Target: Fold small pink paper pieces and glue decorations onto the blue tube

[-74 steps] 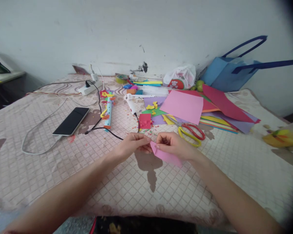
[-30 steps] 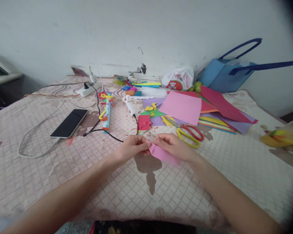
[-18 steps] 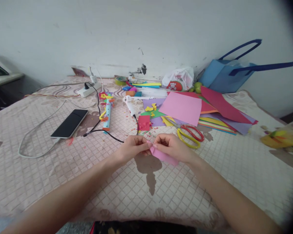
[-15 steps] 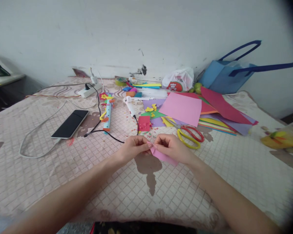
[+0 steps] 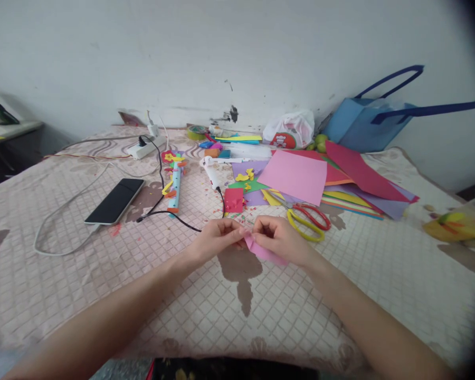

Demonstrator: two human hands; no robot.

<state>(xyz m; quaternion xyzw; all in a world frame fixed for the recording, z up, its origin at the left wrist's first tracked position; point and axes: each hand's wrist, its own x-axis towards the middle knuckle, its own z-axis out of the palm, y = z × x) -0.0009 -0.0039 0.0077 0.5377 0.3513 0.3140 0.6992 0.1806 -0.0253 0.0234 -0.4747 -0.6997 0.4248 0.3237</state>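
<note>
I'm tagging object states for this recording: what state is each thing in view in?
Small pink sheet: creased, pinched
Left hand: pinching the sheet
Right hand: pinching the sheet
Phone: screen dark, white cable plugged in
Power strip: black plug inserted
Glue gun: lying down, cord attached
Scissors: lying down; open or shut unclear
Blue bag: standing, handles sticking out

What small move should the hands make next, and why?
Perhaps the right hand should slide its pinch a little along the small pink paper, while the left hand steadies the end: both hands' fingers hold it close together at one end, and the rest extends below the right hand.
</note>
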